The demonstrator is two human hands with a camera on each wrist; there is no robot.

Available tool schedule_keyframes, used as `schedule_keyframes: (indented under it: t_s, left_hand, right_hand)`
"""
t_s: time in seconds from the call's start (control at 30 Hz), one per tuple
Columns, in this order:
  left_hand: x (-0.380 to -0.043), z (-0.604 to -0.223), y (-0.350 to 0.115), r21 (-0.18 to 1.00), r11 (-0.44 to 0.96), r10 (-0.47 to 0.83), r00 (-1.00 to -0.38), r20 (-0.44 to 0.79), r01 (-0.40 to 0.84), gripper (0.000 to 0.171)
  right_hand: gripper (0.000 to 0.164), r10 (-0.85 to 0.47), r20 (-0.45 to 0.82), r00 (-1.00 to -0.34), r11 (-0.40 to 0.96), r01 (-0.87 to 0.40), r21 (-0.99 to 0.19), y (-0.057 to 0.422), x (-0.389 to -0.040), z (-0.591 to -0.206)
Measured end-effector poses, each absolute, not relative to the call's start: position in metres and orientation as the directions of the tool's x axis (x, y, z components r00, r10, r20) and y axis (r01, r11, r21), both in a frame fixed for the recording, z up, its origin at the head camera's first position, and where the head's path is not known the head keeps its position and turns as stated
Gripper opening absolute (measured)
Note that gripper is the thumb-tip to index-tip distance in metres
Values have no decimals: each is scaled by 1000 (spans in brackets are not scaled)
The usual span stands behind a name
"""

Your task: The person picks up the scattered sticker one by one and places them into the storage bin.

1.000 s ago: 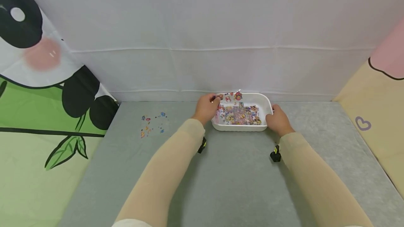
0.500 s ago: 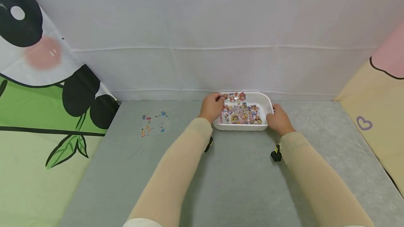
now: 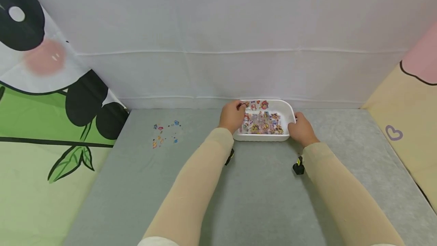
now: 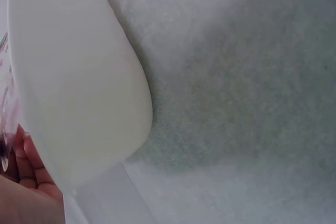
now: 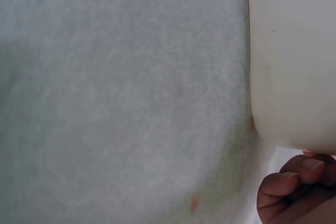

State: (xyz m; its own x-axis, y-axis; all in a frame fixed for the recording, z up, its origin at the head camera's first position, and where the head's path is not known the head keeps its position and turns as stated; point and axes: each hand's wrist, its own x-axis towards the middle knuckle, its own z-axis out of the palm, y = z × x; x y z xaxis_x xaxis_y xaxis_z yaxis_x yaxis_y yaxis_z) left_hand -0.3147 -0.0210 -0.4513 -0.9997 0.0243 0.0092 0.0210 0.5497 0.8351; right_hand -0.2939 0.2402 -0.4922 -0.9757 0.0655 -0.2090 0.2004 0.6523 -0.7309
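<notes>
A white tray (image 3: pixel 261 138) stands at the back of the grey table, against the white cloth. In it lie several colourful cartoon sticker sheets (image 3: pixel 264 125). My left hand (image 3: pixel 232 117) is at the tray's left end, pinching a clear sticker sheet (image 3: pixel 264 104) that spreads over the tray's far part. In the left wrist view the left hand's fingers (image 4: pixel 34 158) are curled at the sheet's edge, beyond the tray wall (image 4: pixel 79 72). My right hand (image 3: pixel 302 130) grips the tray's right end, thumb over the rim. Curled fingers (image 5: pixel 281 184) show below the tray in the right wrist view.
Small colourful cartoon stickers (image 3: pixel 154 144) lie scattered on the grey table (image 3: pixel 259 193) to the left. White cloth (image 3: pixel 218 41) rises directly behind the tray. Printed cloths border the table, with a panda figure (image 3: pixel 20 14) at left.
My left hand has shifted to the right with the clear sticker sheet, further over the tray. The right hand keeps its hold on the tray's right end.
</notes>
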Motion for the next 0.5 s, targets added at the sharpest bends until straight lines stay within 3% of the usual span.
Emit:
schedule_keyframes:
  t_s: [0.5]
  left_hand:
    - [-313, -450, -16, 771, 633, 73, -997, 26, 66, 27]
  right_hand:
    - [58, 64, -209, -976, 656, 199, -728, 240, -294, -491]
